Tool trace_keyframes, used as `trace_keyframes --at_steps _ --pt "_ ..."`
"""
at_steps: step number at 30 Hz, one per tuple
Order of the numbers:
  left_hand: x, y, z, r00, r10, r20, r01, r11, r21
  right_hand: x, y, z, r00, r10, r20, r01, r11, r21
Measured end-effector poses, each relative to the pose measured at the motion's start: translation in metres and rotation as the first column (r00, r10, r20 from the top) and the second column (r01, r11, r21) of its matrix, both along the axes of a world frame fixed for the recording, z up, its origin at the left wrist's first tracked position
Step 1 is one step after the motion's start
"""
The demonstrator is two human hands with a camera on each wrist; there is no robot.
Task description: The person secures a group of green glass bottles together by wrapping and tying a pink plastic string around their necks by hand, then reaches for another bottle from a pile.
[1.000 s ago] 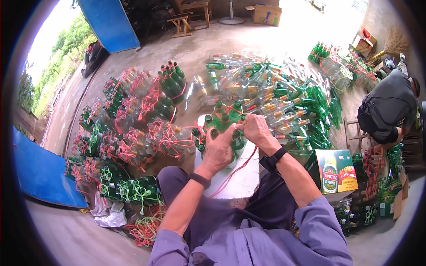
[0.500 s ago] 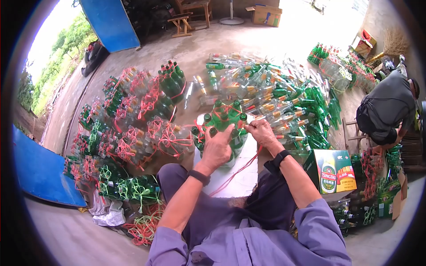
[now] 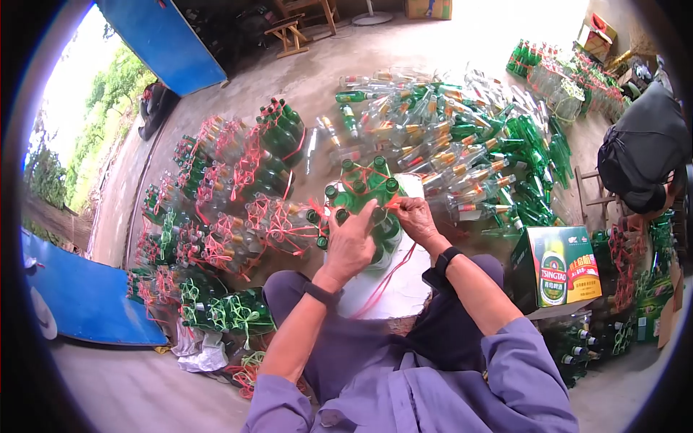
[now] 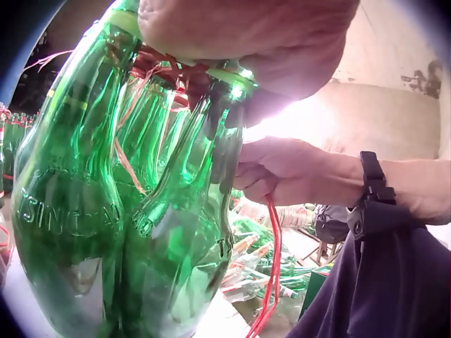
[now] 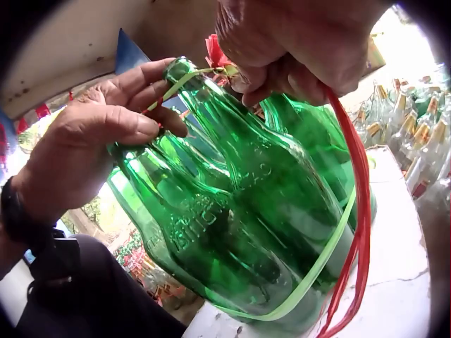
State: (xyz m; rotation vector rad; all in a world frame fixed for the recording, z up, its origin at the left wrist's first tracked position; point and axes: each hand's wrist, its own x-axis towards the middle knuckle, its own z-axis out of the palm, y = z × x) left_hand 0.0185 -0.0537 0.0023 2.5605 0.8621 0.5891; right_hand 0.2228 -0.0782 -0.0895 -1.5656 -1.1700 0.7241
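Several green bottles stand upright in a bundle on a white board, with red cord around their necks and, in the right wrist view, a light green band low around them. My left hand lies over the near necks; in the right wrist view that hand has its thumb and fingers around a neck and the cord. My right hand pinches red cord beside the necks at the right, fingers curled, and the long ends hang down over the board.
Loose bottles lie in a heap beyond and to the right. Tied bundles of bottles fill the left. A beer carton stands at the right, near a bent-over person. Blue panels are at the left.
The head view has shifted, moving the surroundings within it. My right hand moved slightly out from the necks with the cord, then stayed close to them. My left hand remains on the necks.
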Motion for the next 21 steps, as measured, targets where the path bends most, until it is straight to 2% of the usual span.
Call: trace_keyframes --at_steps 1,2,5,7,8,10,11,13,14,16,17,18,20,21 --pt "-0.001 0.001 -0.001 1.0 0.005 -0.016 -0.006 0.999 -0.041 0.0 0.0 0.001 0.993 -0.012 0.118 0.01 1.0 0.02" --pt "-0.001 0.002 0.0 1.0 0.003 -0.023 -0.004 0.999 -0.039 0.0 0.001 0.001 0.994 -0.014 0.112 0.012 1.0 0.022" --pt "-0.004 0.004 0.004 0.999 -0.031 -0.024 0.028 0.995 -0.091 -0.004 0.002 0.001 0.999 -0.002 0.04 0.001 0.999 0.039" --pt "-0.006 0.011 0.01 0.996 -0.091 0.016 0.092 0.985 -0.148 -0.008 0.003 0.0 0.989 -0.048 -0.136 0.049 0.999 -0.001" --pt "-0.006 0.012 0.017 0.996 -0.094 0.009 0.094 0.985 -0.147 -0.007 0.004 0.005 0.988 -0.051 -0.143 0.052 0.999 0.001" --pt "-0.006 0.011 0.03 0.989 -0.124 -0.085 0.116 0.989 -0.095 -0.006 0.003 0.014 0.995 -0.074 0.074 0.086 0.98 -0.181" --pt "-0.003 0.009 0.044 0.988 -0.125 -0.089 0.117 0.989 -0.094 -0.005 0.002 0.02 0.995 -0.076 0.07 0.087 0.98 -0.181" --pt "0.007 0.005 0.069 0.925 -0.015 -0.379 0.138 0.944 0.3 -0.005 -0.001 0.033 0.987 -0.093 0.13 0.128 0.948 -0.292" --pt "0.01 0.01 0.069 0.924 -0.016 -0.381 0.14 0.943 0.3 -0.004 -0.002 0.037 0.987 -0.094 0.127 0.128 0.948 -0.292" --pt "0.018 0.025 0.064 0.967 -0.135 -0.216 0.164 0.978 0.127 -0.005 -0.003 0.045 0.983 -0.098 0.154 0.148 0.92 -0.363" --pt "0.023 0.033 0.062 0.968 -0.173 -0.184 0.209 0.957 0.201 -0.006 -0.001 0.043 0.983 -0.099 0.153 0.149 0.922 -0.358" --pt "0.026 0.035 0.06 0.967 -0.173 -0.185 0.21 0.956 0.206 -0.007 0.0 0.04 0.979 -0.116 0.166 0.171 0.912 -0.372" --pt "0.033 0.038 0.059 0.923 -0.196 -0.332 0.208 0.978 0.001 -0.008 0.001 0.04 0.975 -0.134 0.178 0.194 0.903 -0.384" --pt "0.035 0.041 0.057 0.902 -0.215 -0.374 0.239 0.971 0.018 -0.01 0.001 0.042 0.975 -0.131 0.178 0.195 0.89 -0.413"
